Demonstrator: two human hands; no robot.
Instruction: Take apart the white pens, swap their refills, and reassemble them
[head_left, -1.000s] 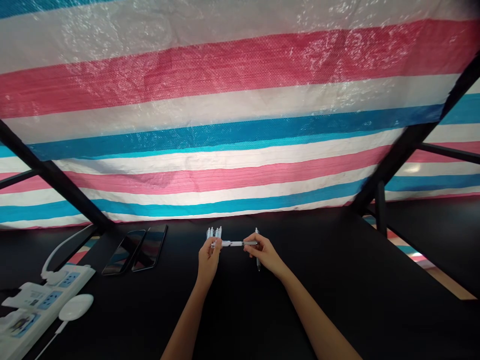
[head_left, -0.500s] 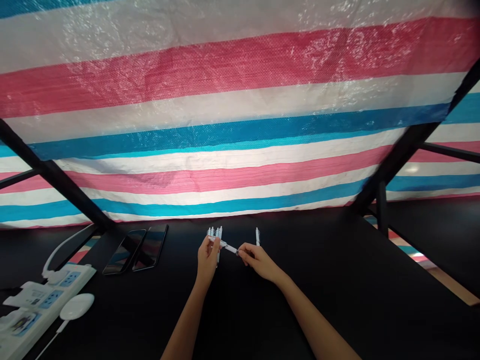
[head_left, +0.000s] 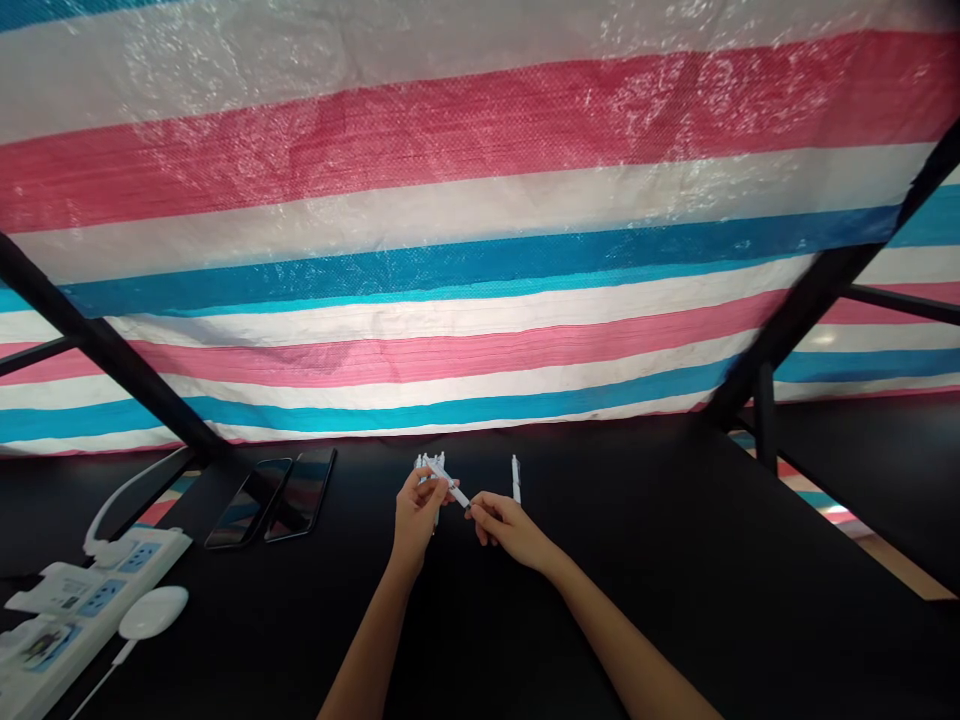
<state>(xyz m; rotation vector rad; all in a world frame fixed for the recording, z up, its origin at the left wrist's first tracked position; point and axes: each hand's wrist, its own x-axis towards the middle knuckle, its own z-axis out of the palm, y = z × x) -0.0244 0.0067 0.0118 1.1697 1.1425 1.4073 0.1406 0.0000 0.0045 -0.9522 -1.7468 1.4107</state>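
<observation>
Between my hands a white pen (head_left: 456,491) is held slanting, its lower right end dark. My left hand (head_left: 418,512) is closed on its barrel. The fingertips of my right hand (head_left: 504,525) pinch the pen's lower right end. Behind and partly under my left hand lie several white pens (head_left: 441,461) side by side, their lower parts mostly hidden. Another white pen (head_left: 516,478) lies apart on the black table (head_left: 480,640), just beyond my right hand.
Two dark phones (head_left: 249,505) lie on the left of the table. A white power strip (head_left: 101,600) with plugs and a white round-ended device (head_left: 154,612) sits at the far left. Black frame bars (head_left: 757,375) and a striped sheet (head_left: 450,360) stand behind.
The held pen has tilted more steeply, its right end moving slightly left. My right hand has shifted a little left and down, uncovering more of the separate pen.
</observation>
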